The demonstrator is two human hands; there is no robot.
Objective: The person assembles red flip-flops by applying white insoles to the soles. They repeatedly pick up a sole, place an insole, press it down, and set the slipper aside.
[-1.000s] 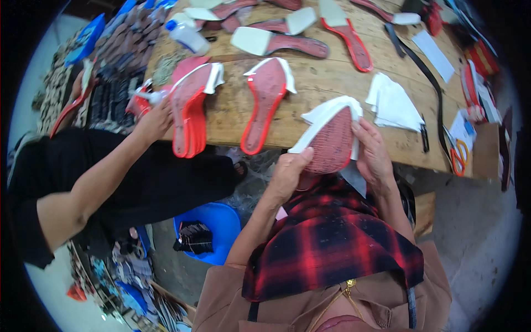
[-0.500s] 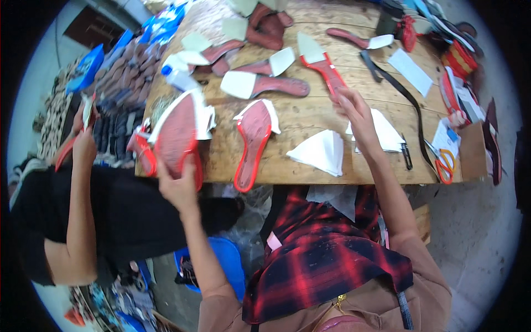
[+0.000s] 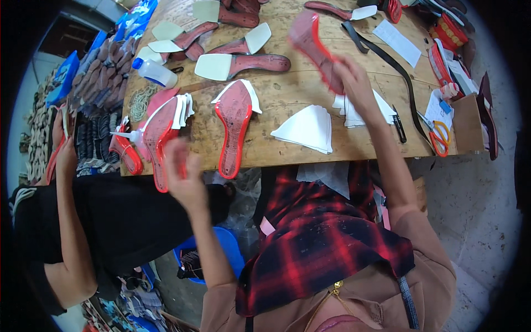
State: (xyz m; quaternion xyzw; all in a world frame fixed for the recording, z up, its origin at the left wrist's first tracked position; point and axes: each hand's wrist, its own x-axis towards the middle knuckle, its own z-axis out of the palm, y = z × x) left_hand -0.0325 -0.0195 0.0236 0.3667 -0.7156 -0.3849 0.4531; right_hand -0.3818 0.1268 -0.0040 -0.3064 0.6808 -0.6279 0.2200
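Note:
A pink shoe insole with a red edge (image 3: 316,48) is raised over the table, tilted, its narrow heel end held in my right hand (image 3: 354,83). My left hand (image 3: 187,174), blurred by motion, hovers at the table's front edge with thumb and fingers apart. Just beside it lies a stack of red-edged insoles (image 3: 160,126) with white pieces fanned out under their toes. Another insole with a white toe piece (image 3: 235,119) lies to its right. Further right are a pile of white fabric pieces (image 3: 306,128) and a second white pile (image 3: 376,109), partly behind my right forearm.
Pale-toed insoles (image 3: 243,65) and a white bottle with blue cap (image 3: 156,73) lie toward the back. A black strap (image 3: 395,69), orange-handled scissors (image 3: 441,138) and a black pen-like tool (image 3: 399,128) are on the right. A co-worker's arm (image 3: 69,210) is at far left.
My right hand has lifted its insole and turned it over, pale toe side to pink side. My left hand has let go of an insole, now lying at the left stack.

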